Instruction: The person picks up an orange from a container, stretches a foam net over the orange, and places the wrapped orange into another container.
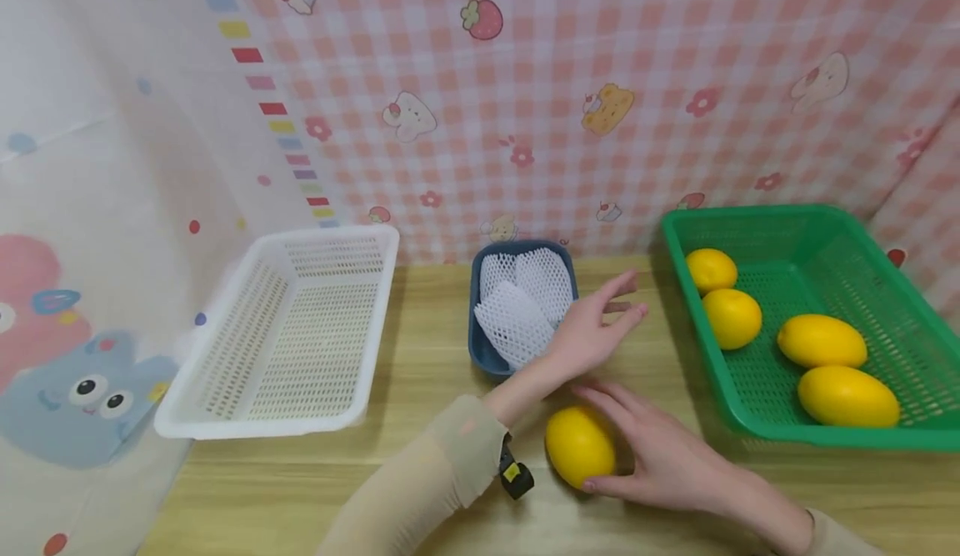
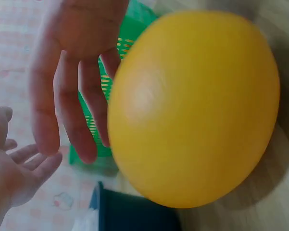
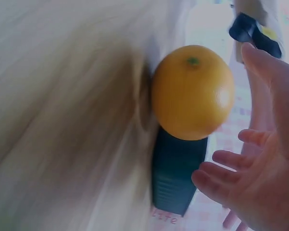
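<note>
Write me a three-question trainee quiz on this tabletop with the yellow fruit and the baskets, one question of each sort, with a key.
1. Count: how many yellow oval fruits lie in the green plastic mesh basket?
2. True or false: the white plastic mesh basket holds white foam net sleeves.
3. Choose: the lone yellow oval fruit on the wooden table is touched by
A. the left hand
B. the right hand
C. neither hand

Key:
1. Four.
2. False; the white foam net sleeves sit in the small dark blue bin.
3. B; its fingers rest against the fruit while the left hand hovers open beside the bin.
</note>
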Action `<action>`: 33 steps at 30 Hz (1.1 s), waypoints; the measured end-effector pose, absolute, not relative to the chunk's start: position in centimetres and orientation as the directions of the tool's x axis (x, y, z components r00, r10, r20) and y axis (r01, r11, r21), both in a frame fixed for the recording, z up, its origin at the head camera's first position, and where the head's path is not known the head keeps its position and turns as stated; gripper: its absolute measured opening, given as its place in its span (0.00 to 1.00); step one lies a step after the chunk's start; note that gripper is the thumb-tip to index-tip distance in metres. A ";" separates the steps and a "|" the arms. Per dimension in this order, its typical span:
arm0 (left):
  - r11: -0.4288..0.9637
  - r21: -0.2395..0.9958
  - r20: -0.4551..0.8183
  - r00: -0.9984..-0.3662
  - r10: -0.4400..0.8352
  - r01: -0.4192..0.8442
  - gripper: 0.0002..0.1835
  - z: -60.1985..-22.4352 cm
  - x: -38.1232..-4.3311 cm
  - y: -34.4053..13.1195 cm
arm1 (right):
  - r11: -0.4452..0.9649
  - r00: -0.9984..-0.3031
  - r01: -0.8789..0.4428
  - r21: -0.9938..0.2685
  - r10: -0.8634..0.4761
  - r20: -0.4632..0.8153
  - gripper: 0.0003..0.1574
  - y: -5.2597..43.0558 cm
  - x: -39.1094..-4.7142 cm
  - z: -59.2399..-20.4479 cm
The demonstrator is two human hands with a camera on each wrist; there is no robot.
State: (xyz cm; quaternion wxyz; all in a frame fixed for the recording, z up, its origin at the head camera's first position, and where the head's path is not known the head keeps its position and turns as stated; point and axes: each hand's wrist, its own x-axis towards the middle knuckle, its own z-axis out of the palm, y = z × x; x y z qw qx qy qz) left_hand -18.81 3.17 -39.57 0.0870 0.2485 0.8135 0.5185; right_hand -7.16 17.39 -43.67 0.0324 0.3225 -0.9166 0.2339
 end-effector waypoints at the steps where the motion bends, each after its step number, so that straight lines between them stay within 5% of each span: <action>1: 0.334 0.879 0.147 -0.860 0.489 0.340 0.31 -39.4 -18.6 2.5 | 0.681 -0.789 -0.609 -0.406 -0.573 0.222 0.60 17.3 -7.1 -43.6; 11: 0.422 0.767 0.337 -0.863 0.377 0.484 0.30 -38.6 -16.3 -3.8 | 0.679 -0.830 -0.544 -0.492 -0.520 0.201 0.55 16.1 -8.5 -42.4; 18: 0.503 0.732 0.376 -0.888 0.265 0.460 0.29 -39.8 -15.0 -6.7 | 0.650 -0.839 -0.526 -0.549 -0.500 0.214 0.48 15.4 -9.6 -42.1; 33: 0.451 0.842 0.310 -0.950 0.041 0.295 0.29 -42.2 -14.0 -11.8 | 0.648 -0.845 -0.515 -0.560 -0.492 0.208 0.42 13.8 -13.4 -41.1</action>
